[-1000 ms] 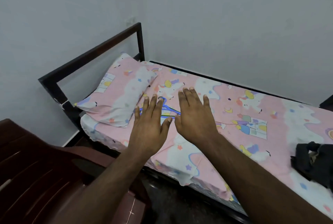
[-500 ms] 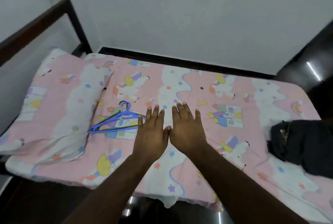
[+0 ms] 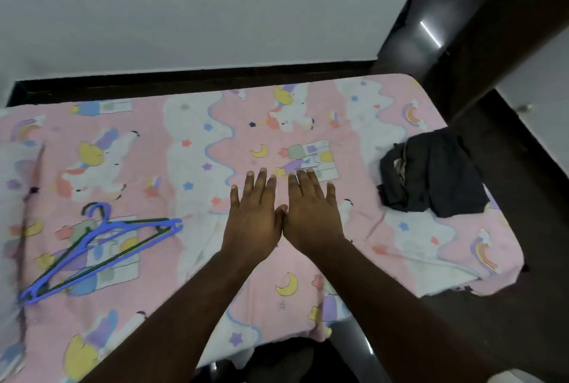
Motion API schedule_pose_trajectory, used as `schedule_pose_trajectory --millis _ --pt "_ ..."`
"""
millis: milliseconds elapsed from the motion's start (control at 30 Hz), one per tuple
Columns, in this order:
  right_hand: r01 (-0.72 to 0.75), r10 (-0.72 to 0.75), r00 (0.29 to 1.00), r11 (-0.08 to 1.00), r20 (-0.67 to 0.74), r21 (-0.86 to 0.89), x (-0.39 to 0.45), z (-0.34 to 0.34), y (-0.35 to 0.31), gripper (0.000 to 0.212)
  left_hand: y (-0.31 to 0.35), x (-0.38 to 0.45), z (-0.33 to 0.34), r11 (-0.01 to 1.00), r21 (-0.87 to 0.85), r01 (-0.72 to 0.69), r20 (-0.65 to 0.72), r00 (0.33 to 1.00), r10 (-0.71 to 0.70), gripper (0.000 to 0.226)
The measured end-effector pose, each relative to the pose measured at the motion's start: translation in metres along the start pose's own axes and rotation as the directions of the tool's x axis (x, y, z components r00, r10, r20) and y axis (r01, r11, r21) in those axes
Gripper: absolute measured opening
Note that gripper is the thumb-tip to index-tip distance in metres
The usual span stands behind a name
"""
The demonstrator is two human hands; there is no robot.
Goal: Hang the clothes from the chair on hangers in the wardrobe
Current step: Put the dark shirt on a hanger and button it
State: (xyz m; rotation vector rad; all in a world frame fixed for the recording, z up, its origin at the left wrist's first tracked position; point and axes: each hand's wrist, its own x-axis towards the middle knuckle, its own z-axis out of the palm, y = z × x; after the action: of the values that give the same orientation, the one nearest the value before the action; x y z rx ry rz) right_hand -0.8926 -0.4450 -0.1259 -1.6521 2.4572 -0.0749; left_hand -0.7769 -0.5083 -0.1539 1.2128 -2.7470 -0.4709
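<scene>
Two flat hands, left (image 3: 254, 222) and right (image 3: 311, 216), thumbs touching as before; hangers (image 3: 98, 247) now further left, dark clothes (image 3: 431, 173) fully visible.

Dim, soft light; edges warped, left side perhaps motion-blurred.

pink bedsheet (image 3: 385, 228) w/ unicorn, moon, star print; blue + green hangers (image 3: 101, 247); dark grey clothes (image 3: 437, 176).

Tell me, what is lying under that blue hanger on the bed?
Under the blue hanger lies a dark green hanger, nearly lined up with it, and beneath both the pink patterned bedsheet. Most of the green one's hook is covered by the blue one.
</scene>
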Motion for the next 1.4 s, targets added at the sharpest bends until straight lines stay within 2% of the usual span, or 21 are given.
schedule_pose_trajectory --millis 167,333,467,600,733,833,933,1033,1100,1167,1267,1400 --pt "-0.085 0.081 0.993 0.995 0.083 0.053 0.028 0.011 0.104 0.067 0.073 0.065 0.052 1.000 -0.006 -0.011 0.108 0.994 0.012 0.060" --pt "-0.248 0.234 0.958 0.966 0.163 0.070 0.050 0.030 0.229 0.067 0.166 0.135 0.115 0.998 -0.049 -0.036 0.241 0.969 0.047 0.061" --pt "-0.413 0.382 0.893 0.905 0.238 0.099 0.061 0.046 0.330 0.071 0.237 0.189 0.168 0.993 -0.098 -0.066 0.338 0.936 0.095 0.061" --pt "-0.571 0.529 0.810 0.811 0.253 0.131 0.068 0.070 0.420 0.072 0.287 0.226 0.223 0.984 -0.166 -0.068 0.426 0.895 0.134 0.060" --pt "-0.692 0.630 0.721 0.679 0.288 0.247 0.081 0.096 0.490 0.056 0.319 0.257 0.270 0.970 -0.239 -0.036 0.484 0.862 0.151 0.060" --pt "-0.724 0.683 0.687 0.617 0.246 0.308 0.095 0.105 0.531 0.056 0.339 0.280 0.297 0.966 -0.259 -0.021 0.482 0.863 0.148 0.060" --pt "-0.722 0.727 0.675 0.615 0.126 0.319 0.113 0.104 0.571 0.070 0.354 0.304 0.317 0.957 -0.289 -0.008 0.475 0.867 0.151 0.059" --pt "-0.719 0.760 0.650 0.613 0.006 0.327 0.130 0.097 0.608 0.071 0.369 0.324 0.326 0.938 -0.346 0.023 0.486 0.860 0.158 0.058" --pt "-0.717 0.762 0.647 0.615 -0.014 0.329 0.140 0.094 0.627 0.070 0.377 0.334 0.330 0.927 -0.374 0.028 0.475 0.864 0.165 0.059" --pt "-0.730 0.769 0.639 0.606 0.000 0.315 0.148 0.092 0.638 0.061 0.383 0.342 0.332 0.917 -0.398 0.033 0.462 0.871 0.169 0.059" --pt "-0.735 0.758 0.652 0.632 0.004 0.245 0.157 0.090 0.636 0.032 0.385 0.350 0.330 0.915 -0.404 0.013 0.432 0.884 0.178 0.058" --pt "-0.684 0.722 0.689 0.678 -0.066 0.270 0.160 0.092 0.624 0.036 0.380 0.357 0.320 0.912 -0.410 -0.011 0.400 0.897 0.191 0.058"
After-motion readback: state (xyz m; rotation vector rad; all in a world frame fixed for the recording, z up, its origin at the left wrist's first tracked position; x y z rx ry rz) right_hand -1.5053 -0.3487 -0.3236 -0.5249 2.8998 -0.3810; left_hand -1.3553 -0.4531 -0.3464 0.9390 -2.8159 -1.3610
